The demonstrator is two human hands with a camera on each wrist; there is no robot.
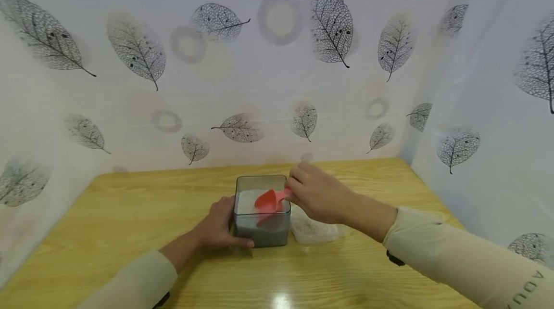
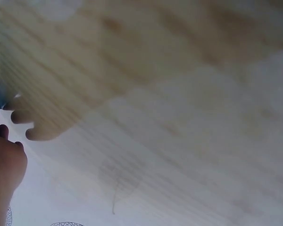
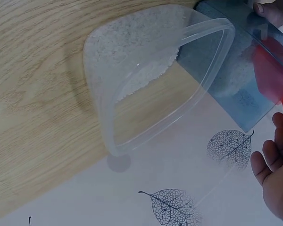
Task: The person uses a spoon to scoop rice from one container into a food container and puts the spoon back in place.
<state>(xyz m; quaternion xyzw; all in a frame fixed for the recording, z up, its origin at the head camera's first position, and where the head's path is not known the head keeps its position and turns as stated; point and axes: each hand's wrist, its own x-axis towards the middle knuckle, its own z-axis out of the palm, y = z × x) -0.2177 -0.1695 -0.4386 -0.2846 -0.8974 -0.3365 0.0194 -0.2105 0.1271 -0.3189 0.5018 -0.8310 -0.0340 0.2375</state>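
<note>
One red scoop (image 1: 266, 200) in gray see-thru bin (image 1: 265, 238) of white grains (image 1: 247, 201)
R hand (image 1: 319, 194) pinching its handle (image 1: 281, 195); L hand (image 1: 218, 225) gripping bin's L side; clear tub (image 1: 312, 236) just R of bin.

Red scoop (image 1: 267, 201), tilted, inside square grey see-through container (image 1: 265, 238) of white grains (image 1: 247, 198).

The head view has soft, even light, with a shiny white spot on the bench (image 1: 130, 212). The left wrist view is blurry. The right wrist view looks bluish and a bit dim, with a faint shadow beside the clear tub (image 3: 132, 37).
</note>
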